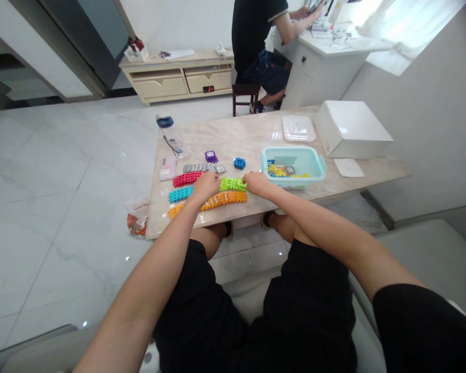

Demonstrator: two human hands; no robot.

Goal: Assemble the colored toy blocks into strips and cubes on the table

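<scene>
My left hand (206, 185) is closed at the left end of a lime green strip of linked pieces (232, 184). At the strip's right end, my right hand (256, 183) has its fingers pressed together. Both hands hold the strip low over the table. Around my left hand lie a red row (186, 179), a grey row (196, 168), a turquoise row (180, 195) and, nearest me, a long orange row (229, 199). Beyond them sit a purple stack (210, 156) and a blue stack (239, 163). My left hand and forearm hide parts of the rows.
A light turquoise bin (321, 168) with yellow, blue and grey pieces stands to the right. Behind it are a clear lid (299, 128) and white box (353, 127). A bottle (173, 137) lies at the left. Another person (256, 36) sits at a far desk.
</scene>
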